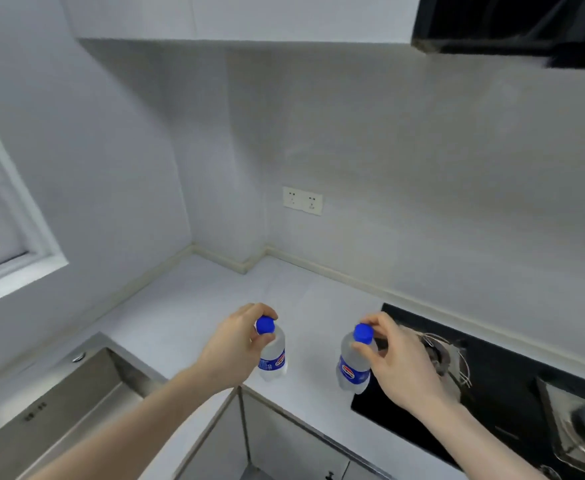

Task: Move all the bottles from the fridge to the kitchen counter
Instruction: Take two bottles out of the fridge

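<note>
Two small clear water bottles with blue caps and blue labels are in view. My left hand (235,344) pinches the cap of the left bottle (273,358) over the white kitchen counter (194,306). My right hand (402,362) pinches the neck just under the cap of the right bottle (353,367), which hangs upright near the counter's front edge beside the hob. Whether either bottle's base touches the counter, I cannot tell. The fridge is out of view.
A steel sink (59,410) lies at the lower left. A black gas hob (492,382) with burners fills the right side. A double wall socket (302,200) sits on the backsplash. A range hood (512,26) hangs top right, and cabinet doors (284,441) are below the counter.
</note>
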`<state>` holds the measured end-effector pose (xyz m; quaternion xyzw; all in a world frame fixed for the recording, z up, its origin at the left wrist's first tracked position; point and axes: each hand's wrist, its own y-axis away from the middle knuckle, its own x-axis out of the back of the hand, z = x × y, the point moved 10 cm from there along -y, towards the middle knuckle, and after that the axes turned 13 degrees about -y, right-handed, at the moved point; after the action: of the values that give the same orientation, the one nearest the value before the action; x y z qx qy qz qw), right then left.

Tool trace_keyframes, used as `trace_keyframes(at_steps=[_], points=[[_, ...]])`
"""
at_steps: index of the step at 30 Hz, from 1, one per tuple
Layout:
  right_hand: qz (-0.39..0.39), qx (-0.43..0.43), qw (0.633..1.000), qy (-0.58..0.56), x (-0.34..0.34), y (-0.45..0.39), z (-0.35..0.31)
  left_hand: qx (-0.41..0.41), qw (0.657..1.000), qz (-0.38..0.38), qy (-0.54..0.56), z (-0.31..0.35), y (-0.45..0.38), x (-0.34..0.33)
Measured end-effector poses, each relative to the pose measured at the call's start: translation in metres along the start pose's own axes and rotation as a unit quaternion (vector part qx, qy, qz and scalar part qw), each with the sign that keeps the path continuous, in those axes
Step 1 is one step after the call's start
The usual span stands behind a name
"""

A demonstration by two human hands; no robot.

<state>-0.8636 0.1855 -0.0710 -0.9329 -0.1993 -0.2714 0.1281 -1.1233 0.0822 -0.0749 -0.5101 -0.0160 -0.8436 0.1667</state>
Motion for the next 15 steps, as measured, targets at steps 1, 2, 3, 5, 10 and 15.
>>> trace_keyframes(at_steps=[1, 2, 3, 5, 10, 15], points=[[-0.014, 0.002, 1.000, -0.003, -0.016, -0.012, -0.005, 0.018, 1.000, 0.005, -0.004, -0.018, 0.000, 0.007], [-0.027, 0.007, 1.000, -0.004, -0.033, -0.023, -0.012, 0.037, 0.999, 0.009, -0.005, -0.038, -0.001, 0.013], [-0.040, 0.012, 0.999, -0.004, -0.050, -0.035, -0.019, 0.055, 0.998, 0.016, -0.006, -0.057, -0.001, 0.021], [-0.067, 0.019, 0.998, -0.007, -0.086, -0.058, -0.035, 0.090, 0.995, 0.029, -0.011, -0.095, -0.004, 0.035], [-0.103, 0.035, 0.994, -0.021, -0.184, -0.117, -0.075, 0.149, 0.987, 0.055, -0.023, -0.196, -0.018, 0.064], [-0.132, 0.051, 0.989, -0.033, -0.268, -0.161, -0.106, 0.197, 0.977, 0.065, -0.043, -0.280, -0.031, 0.081]])
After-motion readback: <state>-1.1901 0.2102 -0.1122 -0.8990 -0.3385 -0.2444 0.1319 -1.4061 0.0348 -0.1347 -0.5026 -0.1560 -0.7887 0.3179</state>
